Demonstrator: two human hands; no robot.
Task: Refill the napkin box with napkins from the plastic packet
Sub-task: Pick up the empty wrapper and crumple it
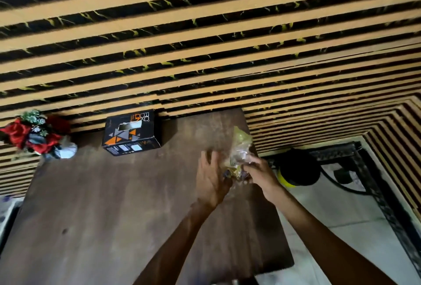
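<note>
Looking down at a dark brown wooden counter [114,216] with both of my hands out toward its 2 o'clock corner. My right hand [258,176] is closed around the lower end of the plastic packet [240,148], a crinkly clear and yellowish-green thing that stands up from my grip right at the counter's right edge. It's blurry, so I can't make out the napkins inside it. My left hand [210,175] sits just left of the packet with fingers spread and loose, not clamped on anything; the fingertips look like they're touching or almost touching the plastic, can't tell which.

The napkin box [131,135] is well apart from my hands, over at about 11 o'clock on the counter, pushed up against the striped tan-and-black slatted wall [205,45]. It's black with orange and grey triangles, and the slot in its top is showing. Further left, around 10 o'clock, there's a bunch of red flowers [29,133] in a small pale vase.

Off the counter at 3 o'clock, a black and yellow round thing [297,167] sits on the pale floor [337,211].
</note>
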